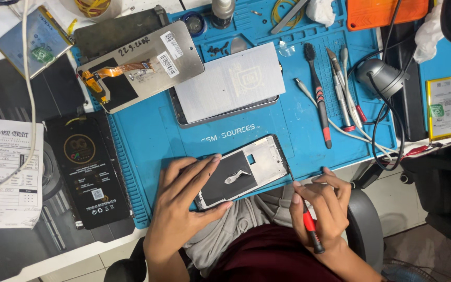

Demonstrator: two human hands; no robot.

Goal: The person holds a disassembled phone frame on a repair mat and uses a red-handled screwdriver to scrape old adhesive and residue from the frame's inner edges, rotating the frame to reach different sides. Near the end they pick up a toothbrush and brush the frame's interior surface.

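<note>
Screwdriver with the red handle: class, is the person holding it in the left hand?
No, the screwdriver is in the right hand, while the left hand rests flat on the phone frame.

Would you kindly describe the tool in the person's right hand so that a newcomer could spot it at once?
Start at the blue work mat, then drop to its near edge, where the phone frame lies. The right hand at the frame's right edge grips a slim screwdriver; unlike the tools lying farther back, its red-and-black handle points toward the person.

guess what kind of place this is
Probably a phone repair bench: a blue work mat, a stripped phone frame under the left hand, a screwdriver in the right hand, and spare screens.
</note>
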